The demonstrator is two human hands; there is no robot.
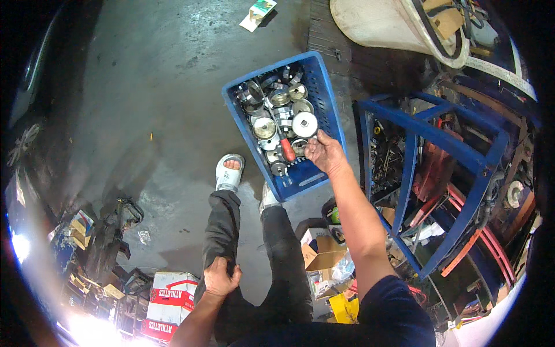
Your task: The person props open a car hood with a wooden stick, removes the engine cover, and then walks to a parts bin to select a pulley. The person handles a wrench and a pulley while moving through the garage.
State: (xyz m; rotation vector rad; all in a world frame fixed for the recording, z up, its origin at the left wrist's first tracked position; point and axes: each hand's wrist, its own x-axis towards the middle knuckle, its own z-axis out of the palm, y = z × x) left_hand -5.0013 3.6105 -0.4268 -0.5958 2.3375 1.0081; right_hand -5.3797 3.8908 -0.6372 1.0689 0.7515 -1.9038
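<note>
A blue plastic crate (pixel 328 87) stands on the floor in front of me, filled with many round metal caps and rings. My right hand (pixel 326 153) reaches over its right side. Its thumb and fingers are closed at the lower right edge of a pale round metal cap (pixel 304 124) with a small hole in the centre; the fingertips are partly hidden. Left of that cap lies a long thin tool with a red handle (pixel 287 149), across the other parts. My left hand (pixel 221 279) rests on my left knee, thumb spread, holding nothing; its fingertips bend out of sight.
A blue metal frame rack (pixel 451 136) with tools and parts stands close on the right. Beside my right leg is an open cardboard box (pixel 324 254). Red and white cartons (pixel 170 301) stand at the lower left. A small carton (pixel 258 13) lies on the far floor.
</note>
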